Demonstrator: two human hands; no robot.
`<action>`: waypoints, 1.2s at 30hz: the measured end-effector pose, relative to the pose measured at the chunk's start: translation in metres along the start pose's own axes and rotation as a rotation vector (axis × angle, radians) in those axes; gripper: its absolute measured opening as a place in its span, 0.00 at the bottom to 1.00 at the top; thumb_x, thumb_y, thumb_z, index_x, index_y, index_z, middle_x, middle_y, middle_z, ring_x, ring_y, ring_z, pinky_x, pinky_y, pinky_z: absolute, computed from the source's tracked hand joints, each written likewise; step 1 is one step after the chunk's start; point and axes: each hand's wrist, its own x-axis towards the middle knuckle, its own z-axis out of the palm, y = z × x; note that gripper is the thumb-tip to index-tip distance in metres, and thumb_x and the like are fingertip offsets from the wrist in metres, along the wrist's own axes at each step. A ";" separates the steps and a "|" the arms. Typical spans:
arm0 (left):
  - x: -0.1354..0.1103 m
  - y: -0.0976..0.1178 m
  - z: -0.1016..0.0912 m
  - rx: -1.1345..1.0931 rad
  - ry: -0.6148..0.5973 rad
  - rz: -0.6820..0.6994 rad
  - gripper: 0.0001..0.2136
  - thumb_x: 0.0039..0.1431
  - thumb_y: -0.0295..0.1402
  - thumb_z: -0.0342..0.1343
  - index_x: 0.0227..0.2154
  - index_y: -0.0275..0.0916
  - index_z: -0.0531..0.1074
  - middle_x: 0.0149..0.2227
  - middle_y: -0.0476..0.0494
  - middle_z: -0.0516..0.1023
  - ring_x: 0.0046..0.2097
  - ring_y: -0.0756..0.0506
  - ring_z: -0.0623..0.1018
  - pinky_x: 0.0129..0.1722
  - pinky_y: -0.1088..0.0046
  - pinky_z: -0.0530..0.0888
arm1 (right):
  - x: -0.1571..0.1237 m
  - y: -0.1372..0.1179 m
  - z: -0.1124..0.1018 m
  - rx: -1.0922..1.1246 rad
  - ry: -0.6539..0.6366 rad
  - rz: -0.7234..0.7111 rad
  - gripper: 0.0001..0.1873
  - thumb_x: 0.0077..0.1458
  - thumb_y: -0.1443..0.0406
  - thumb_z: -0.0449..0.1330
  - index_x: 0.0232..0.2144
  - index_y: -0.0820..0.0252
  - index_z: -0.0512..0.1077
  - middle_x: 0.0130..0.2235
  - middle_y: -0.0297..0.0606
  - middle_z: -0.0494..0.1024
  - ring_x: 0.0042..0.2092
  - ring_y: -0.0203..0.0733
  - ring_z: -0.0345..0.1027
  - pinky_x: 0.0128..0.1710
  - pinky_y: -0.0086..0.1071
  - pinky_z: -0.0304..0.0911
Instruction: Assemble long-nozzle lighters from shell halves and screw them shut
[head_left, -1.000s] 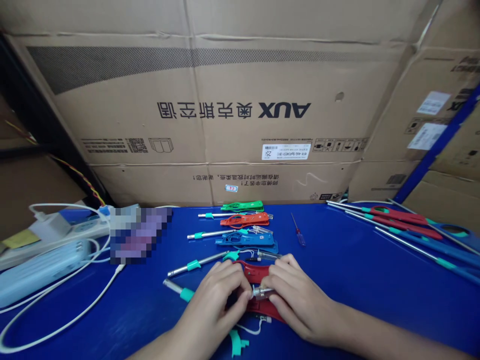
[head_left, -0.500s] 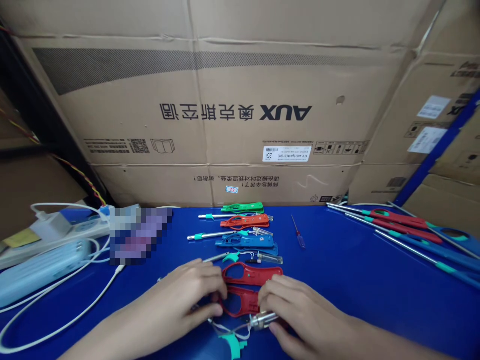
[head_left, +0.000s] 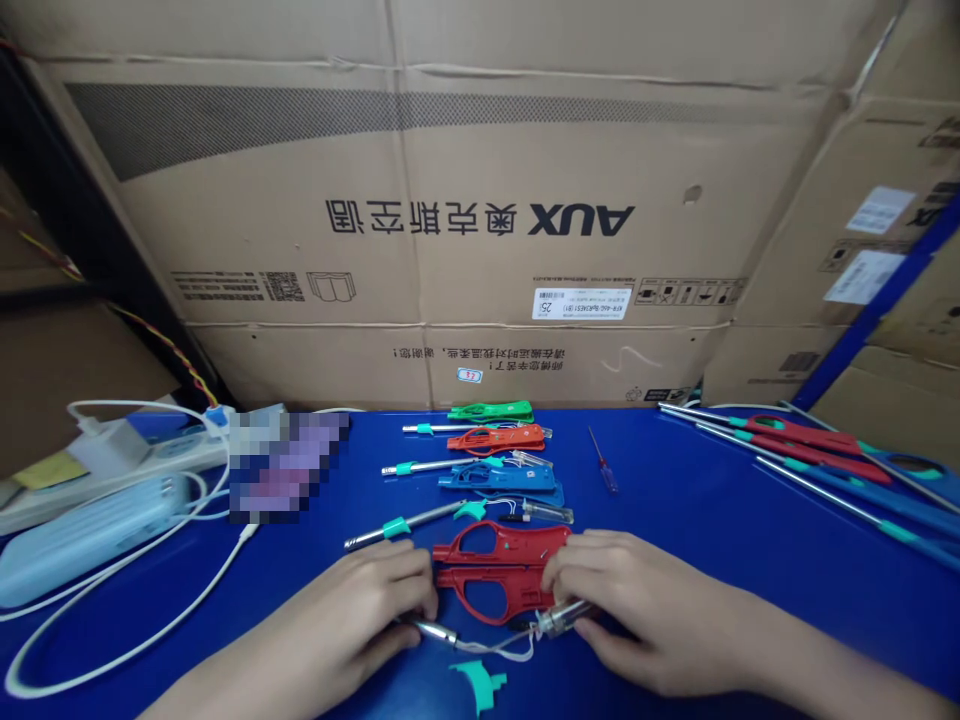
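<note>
- Two bare hands rested low on the blue table (head_left: 712, 540), either side of a red plastic handle shell (head_left: 499, 570) that lay flat between them.
- The left hand (head_left: 367, 600) was curled, its fingertips pinched on the end of a thin metal rod (head_left: 433, 629) just below the shell's left end.
- The right hand (head_left: 637, 600) had its fingers closed round a small clear tube (head_left: 562, 617) at the shell's lower right edge; thin white wires (head_left: 495, 650) ran from the tube toward the rod.
- A loose teal trigger piece (head_left: 480, 685) lay on the table just below the wires, apart from both hands.
- Beyond the shell, blue (head_left: 499, 480), orange (head_left: 495, 438) and green (head_left: 491, 411) handle shells lay in a row toward the cardboard box (head_left: 420, 220).
- A small screwdriver (head_left: 604, 462) lay to the right of that row.
- White cables (head_left: 150, 620) and a power strip (head_left: 112, 465) sat at the far left.
</note>
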 end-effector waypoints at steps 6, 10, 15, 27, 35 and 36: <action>-0.001 0.010 -0.003 -0.061 0.065 0.011 0.09 0.61 0.21 0.49 0.37 0.42 0.68 0.40 0.49 0.72 0.42 0.47 0.72 0.43 0.72 0.69 | -0.002 0.001 -0.008 0.074 -0.020 0.012 0.12 0.51 0.75 0.56 0.37 0.59 0.70 0.38 0.35 0.76 0.40 0.39 0.68 0.42 0.32 0.61; -0.004 0.016 -0.004 -0.099 0.098 0.044 0.09 0.63 0.23 0.48 0.40 0.42 0.69 0.42 0.48 0.72 0.43 0.47 0.73 0.44 0.72 0.71 | -0.002 0.002 -0.016 0.137 -0.028 0.038 0.09 0.57 0.73 0.54 0.38 0.58 0.72 0.39 0.35 0.76 0.42 0.39 0.68 0.45 0.33 0.61; -0.006 0.016 -0.004 -0.110 0.175 0.088 0.10 0.66 0.25 0.47 0.45 0.44 0.68 0.44 0.48 0.73 0.45 0.47 0.73 0.47 0.73 0.71 | -0.002 -0.001 -0.021 0.260 0.022 0.084 0.12 0.67 0.66 0.47 0.41 0.56 0.71 0.42 0.35 0.75 0.44 0.38 0.68 0.46 0.33 0.62; -0.003 0.003 -0.002 -0.011 0.239 0.059 0.16 0.68 0.26 0.43 0.53 0.49 0.64 0.49 0.49 0.73 0.49 0.46 0.73 0.52 0.67 0.68 | 0.003 0.003 -0.002 0.133 0.240 0.232 0.06 0.65 0.66 0.50 0.39 0.57 0.66 0.39 0.37 0.75 0.40 0.42 0.68 0.39 0.33 0.63; -0.005 0.003 -0.003 0.019 0.220 0.041 0.16 0.68 0.25 0.42 0.53 0.49 0.63 0.50 0.49 0.73 0.51 0.46 0.73 0.59 0.60 0.59 | 0.006 0.002 0.012 0.155 0.367 0.160 0.07 0.63 0.69 0.51 0.38 0.57 0.69 0.41 0.39 0.69 0.44 0.42 0.64 0.45 0.36 0.63; -0.005 0.002 -0.003 0.018 0.220 0.042 0.16 0.68 0.25 0.42 0.53 0.49 0.63 0.50 0.49 0.73 0.50 0.46 0.73 0.59 0.60 0.59 | 0.006 0.002 0.016 0.142 0.374 0.159 0.07 0.63 0.69 0.51 0.39 0.57 0.69 0.41 0.40 0.69 0.44 0.42 0.64 0.45 0.37 0.63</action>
